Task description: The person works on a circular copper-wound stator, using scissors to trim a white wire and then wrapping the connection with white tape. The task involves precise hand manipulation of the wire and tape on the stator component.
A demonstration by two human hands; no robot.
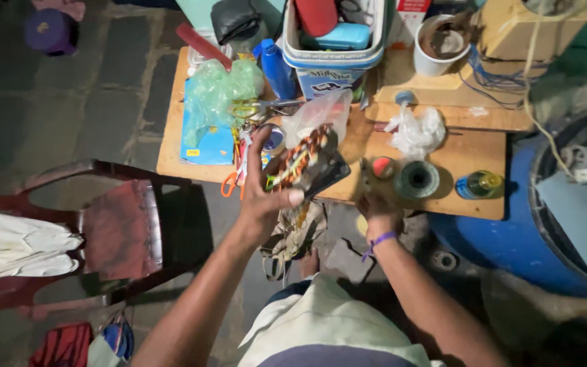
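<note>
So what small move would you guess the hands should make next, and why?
Probably bring the right hand across to steady the wound coil piece. The left hand holds it alone, tilted, above the wooden table's edge, while the right rests at that edge near the green wire spool.

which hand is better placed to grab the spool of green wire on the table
Right. The right hand rests at the table edge just beside the green wire spool, fingers free. The left hand already holds the wound coil.
</note>
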